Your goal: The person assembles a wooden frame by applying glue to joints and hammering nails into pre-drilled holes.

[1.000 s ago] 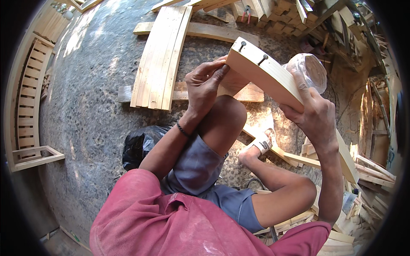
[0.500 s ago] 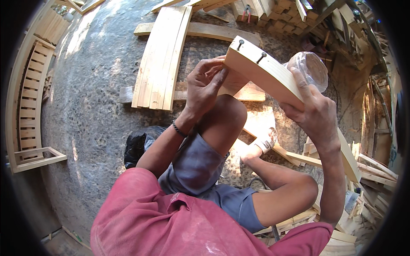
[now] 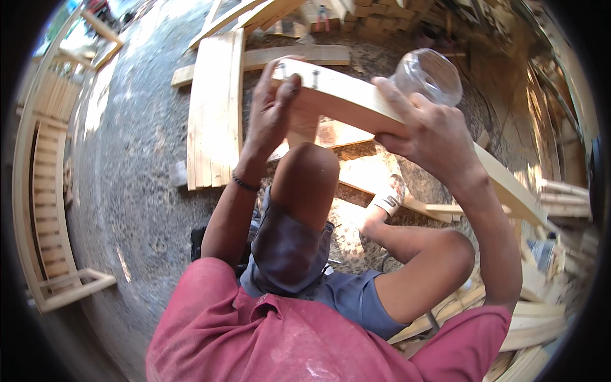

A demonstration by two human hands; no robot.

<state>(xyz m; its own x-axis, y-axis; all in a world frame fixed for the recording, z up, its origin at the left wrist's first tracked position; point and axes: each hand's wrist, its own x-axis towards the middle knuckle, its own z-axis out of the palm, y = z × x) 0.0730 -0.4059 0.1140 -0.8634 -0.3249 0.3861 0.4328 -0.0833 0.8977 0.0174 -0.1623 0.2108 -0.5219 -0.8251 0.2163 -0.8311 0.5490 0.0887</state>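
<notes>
A pale wooden board (image 3: pixel 350 100) is held up in front of my knees, running from upper left toward the right behind my right forearm. Two nails (image 3: pixel 315 77) stand partly out of its upper edge near the left end. My left hand (image 3: pixel 270 108) is closed around that end, thumb on the near face. Farther right, my right hand (image 3: pixel 426 130) grips the board between thumb and fingers. A clear plastic container (image 3: pixel 428 77) touches or sits just behind the right fingers; I cannot tell whether they hold it. Below the left end, another wooden piece (image 3: pixel 303 129) meets the board.
Long planks (image 3: pixel 215 114) lie across a crosswise timber (image 3: pixel 296 56) on the rough ground. Red-handled pliers (image 3: pixel 323 19) are at the back. A slatted wooden frame (image 3: pixel 46 204) stands at far left. Scrap wood (image 3: pixel 534 325) piles up at lower right.
The view has shifted. The board has tilted closer to level, its left end lower. My left hand has gone from pinching near the nails' corner to wrapping the end. My right hand keeps its grip.
</notes>
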